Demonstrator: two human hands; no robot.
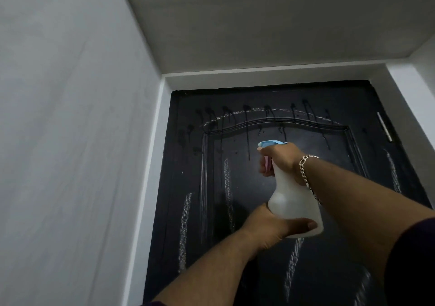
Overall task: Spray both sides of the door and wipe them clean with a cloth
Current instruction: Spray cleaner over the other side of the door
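Both hands grip the spray bottle point(294, 199), seemingly aimed at the wet door point(259, 188).

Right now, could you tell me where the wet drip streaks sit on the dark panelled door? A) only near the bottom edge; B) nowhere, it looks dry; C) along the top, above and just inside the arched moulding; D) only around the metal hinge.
C: the drip streaks run down from the top of the dark panelled door, above the white spray bottle that both hands hold.

No legible text, labels or nos. on spray bottle point(292, 199) or door point(259, 183).
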